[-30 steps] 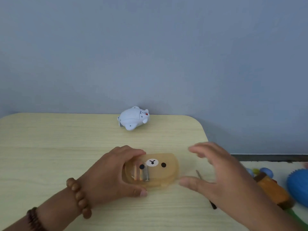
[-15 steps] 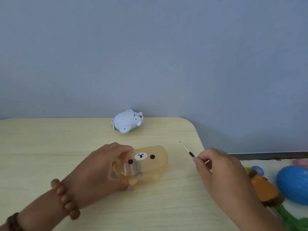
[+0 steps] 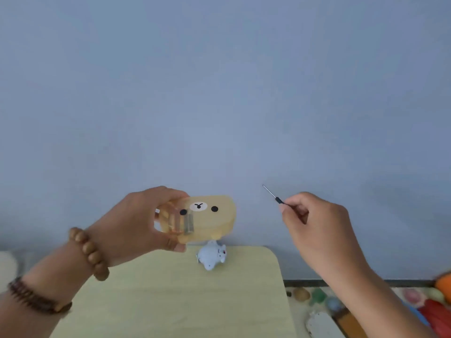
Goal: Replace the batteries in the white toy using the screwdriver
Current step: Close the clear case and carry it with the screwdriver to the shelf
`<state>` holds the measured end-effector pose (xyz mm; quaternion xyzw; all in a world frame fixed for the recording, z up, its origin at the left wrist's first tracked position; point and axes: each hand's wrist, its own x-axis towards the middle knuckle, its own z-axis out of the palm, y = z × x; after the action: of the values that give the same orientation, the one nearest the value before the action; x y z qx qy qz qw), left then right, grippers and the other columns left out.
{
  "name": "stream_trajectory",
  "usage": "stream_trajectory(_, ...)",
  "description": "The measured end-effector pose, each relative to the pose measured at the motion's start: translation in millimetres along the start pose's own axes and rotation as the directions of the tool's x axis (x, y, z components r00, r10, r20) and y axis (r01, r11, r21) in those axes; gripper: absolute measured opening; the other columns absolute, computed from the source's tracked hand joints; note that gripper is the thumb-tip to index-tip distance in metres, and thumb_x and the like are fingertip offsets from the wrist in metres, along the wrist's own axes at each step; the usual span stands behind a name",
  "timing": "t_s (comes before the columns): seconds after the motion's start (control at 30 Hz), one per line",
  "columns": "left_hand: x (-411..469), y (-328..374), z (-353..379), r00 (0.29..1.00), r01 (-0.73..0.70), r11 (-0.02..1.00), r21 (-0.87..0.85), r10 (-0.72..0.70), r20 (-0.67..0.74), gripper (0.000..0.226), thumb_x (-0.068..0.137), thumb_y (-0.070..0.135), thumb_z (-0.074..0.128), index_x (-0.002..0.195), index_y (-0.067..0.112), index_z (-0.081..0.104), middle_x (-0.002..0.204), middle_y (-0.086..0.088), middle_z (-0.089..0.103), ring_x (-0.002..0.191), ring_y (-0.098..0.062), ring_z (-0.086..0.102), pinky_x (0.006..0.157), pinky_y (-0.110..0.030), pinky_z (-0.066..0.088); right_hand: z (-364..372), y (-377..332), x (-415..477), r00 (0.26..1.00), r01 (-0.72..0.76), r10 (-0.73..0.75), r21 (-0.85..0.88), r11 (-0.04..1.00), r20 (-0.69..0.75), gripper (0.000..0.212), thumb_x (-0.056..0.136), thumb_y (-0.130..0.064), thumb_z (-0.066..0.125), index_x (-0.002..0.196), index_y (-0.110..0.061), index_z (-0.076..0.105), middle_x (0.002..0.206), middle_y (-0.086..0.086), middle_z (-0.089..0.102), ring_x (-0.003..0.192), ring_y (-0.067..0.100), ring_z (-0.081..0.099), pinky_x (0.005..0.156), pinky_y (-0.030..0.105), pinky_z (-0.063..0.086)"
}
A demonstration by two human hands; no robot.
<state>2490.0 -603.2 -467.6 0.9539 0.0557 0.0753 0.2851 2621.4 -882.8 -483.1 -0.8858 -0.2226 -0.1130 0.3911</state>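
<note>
The white toy (image 3: pixel 211 257) lies on its side near the far edge of the pale wooden table (image 3: pixel 175 301). My left hand (image 3: pixel 139 223) grips a translucent amber box with a bear face (image 3: pixel 207 218), raised above the table in front of the wall; batteries show through its left end. My right hand (image 3: pixel 317 220) is raised at the right and pinches a thin screwdriver (image 3: pixel 273 195) whose tip points up and left. Both hands are in the air, well above the toy.
A blue-grey wall fills the background. Off the table's right edge, on the floor, lie several colourful toys (image 3: pixel 317 295) and an orange and red object (image 3: pixel 439 311). A pale round object (image 3: pixel 7 267) sits at the far left.
Both hands have lifted off the table, the left carrying the amber box and the right the screwdriver it picked up. The camera view has tilted upward.
</note>
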Motion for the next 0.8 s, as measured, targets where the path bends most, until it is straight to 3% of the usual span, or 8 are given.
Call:
stream_trajectory(0.07, 1, 44, -70, 1.0, 0.006, 1.0, 0.006, -0.006, -0.02, 0.069, 0.053, 0.036, 0.093, 0.111, 0.045, 0.057, 0.104, 0.028, 0.063, 0.098, 0.006, 0.06, 0.081, -0.016, 0.046, -53, -56, 27, 1.0, -0.001, 0.001, -0.012, 1.0, 0.024, 0.013, 0.092, -0.029, 0.063, 0.079, -0.027, 0.066, 0.054, -0.005, 0.066, 0.045, 0.012, 0.057, 0.048, 0.034, 0.05)
stream_trajectory(0.37, -27, 243, -355, 0.995, 0.016, 0.997, 0.076, -0.008, -0.104, 0.071, 0.052, 0.047, 0.09, 0.113, 0.048, 0.054, 0.104, 0.027, 0.063, 0.096, 0.006, 0.06, 0.086, -0.023, 0.05, -275, -293, 112, 0.986, 0.136, -0.131, -0.039, 0.99, 0.105, 0.013, 0.09, -0.038, 0.061, 0.08, -0.03, 0.064, 0.052, -0.009, 0.065, 0.045, 0.013, 0.057, 0.046, 0.029, 0.048)
stream_trajectory(0.57, -90, 298, -436, 0.981, 0.095, 0.992, 0.089, -0.078, -0.177, 0.071, 0.051, 0.047, 0.09, 0.114, 0.047, 0.056, 0.102, 0.025, 0.065, 0.095, 0.004, 0.061, 0.084, -0.021, 0.051, -331, -378, 114, 0.966, 0.216, -0.208, -0.041, 0.975, 0.156, 0.015, 0.088, -0.04, 0.061, 0.078, -0.029, 0.064, 0.053, -0.01, 0.065, 0.05, 0.01, 0.061, 0.052, 0.03, 0.053)
stream_trajectory(0.8, -185, 295, -482, 0.933, 0.242, 0.966, 0.09, -0.206, -0.295, 0.078, 0.041, 0.055, 0.088, 0.113, 0.047, 0.058, 0.099, 0.023, 0.065, 0.089, 0.0, 0.063, 0.072, -0.033, 0.059, -320, -446, 72, 0.922, 0.327, -0.327, 0.032, 0.944, 0.206, 0.017, 0.089, -0.038, 0.059, 0.075, -0.031, 0.062, 0.05, -0.011, 0.064, 0.05, 0.01, 0.061, 0.052, 0.033, 0.054)
